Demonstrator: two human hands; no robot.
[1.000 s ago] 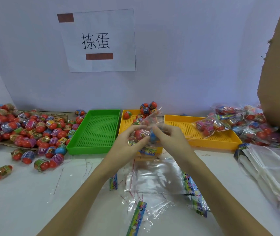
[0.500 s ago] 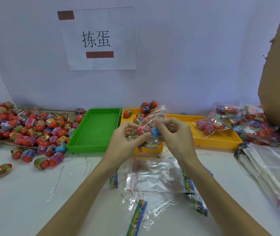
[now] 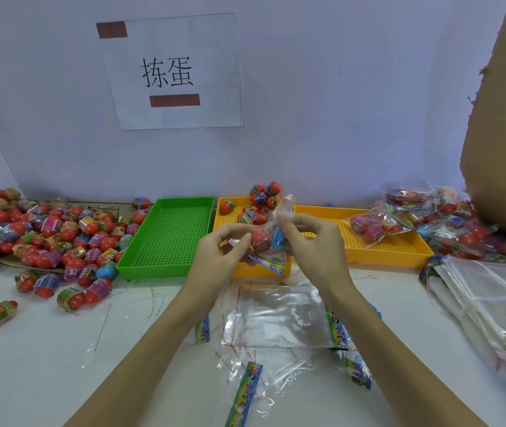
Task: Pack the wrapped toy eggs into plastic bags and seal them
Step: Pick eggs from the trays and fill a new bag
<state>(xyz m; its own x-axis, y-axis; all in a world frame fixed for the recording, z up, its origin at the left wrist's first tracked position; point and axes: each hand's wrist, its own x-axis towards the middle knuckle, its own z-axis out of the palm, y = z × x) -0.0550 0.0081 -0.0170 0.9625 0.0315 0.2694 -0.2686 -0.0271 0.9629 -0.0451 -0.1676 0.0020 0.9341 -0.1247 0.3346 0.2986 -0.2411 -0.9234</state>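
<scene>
A small clear plastic bag holding red and blue wrapped toy eggs hangs in the air above the middle yellow tray. My left hand pinches its left side. My right hand pinches the bag's upper flap between thumb and fingers. Loose wrapped eggs lie heaped on the table at the left. A few more eggs sit in the middle yellow tray. An empty clear bag lies flat on the table under my wrists.
A green tray stands left of the yellow one. A second yellow tray holds a filled bag, with more filled bags behind. A stack of empty bags lies right. A cardboard box rises at the right.
Both hands have lifted the filled bag slightly and shifted grip: my right hand has moved up to the flap, and my left hand now pinches the side.
</scene>
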